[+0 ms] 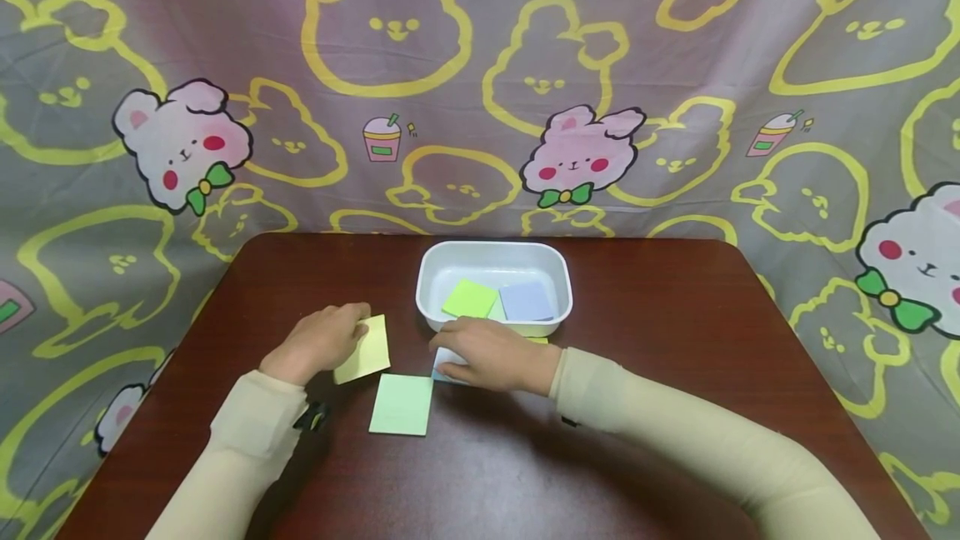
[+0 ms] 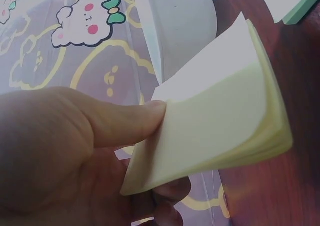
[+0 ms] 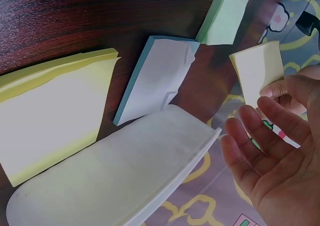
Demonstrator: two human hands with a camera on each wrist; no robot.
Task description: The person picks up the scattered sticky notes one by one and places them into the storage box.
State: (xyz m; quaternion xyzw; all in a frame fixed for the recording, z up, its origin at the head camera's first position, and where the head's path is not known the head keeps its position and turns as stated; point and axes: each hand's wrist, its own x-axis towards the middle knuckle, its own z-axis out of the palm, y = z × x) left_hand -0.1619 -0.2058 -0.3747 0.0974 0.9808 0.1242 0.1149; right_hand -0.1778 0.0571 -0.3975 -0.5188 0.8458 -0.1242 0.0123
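So the left hand [image 1: 318,342] had a proper pinch on a pale yellow pad [image 1: 369,352] of square notes, thumb laid across one face and fingers tucked behind. It only had one edge of it, so most of the pad stuck out free toward the right. That put it at the left of the scene, left of the white tray [image 1: 534,329] and on the near side of it. The right hand [image 1: 491,354] was holding nothing: fingers spread a bit, loosely bent, over a blue pad [image 3: 157,79]. Couldn't tell from the head view if it brushed that pad.

The mint green pad [image 1: 402,405] sat on the brown table [image 1: 660,298], nearer than the yellow one and slightly right, with a corner right by the blue pad. Another yellow pad [image 3: 57,116] lay just in front of the tray, mostly blocked from above by the right hand and wrist, which covered most of the blue one too. Inside the tray were a lime green pad [image 1: 470,298] on the left and a lavender pad [image 1: 527,301] on the right.

The held pad looked tilted, its sheets a bit fanned at the corner, with a bright band along one side.
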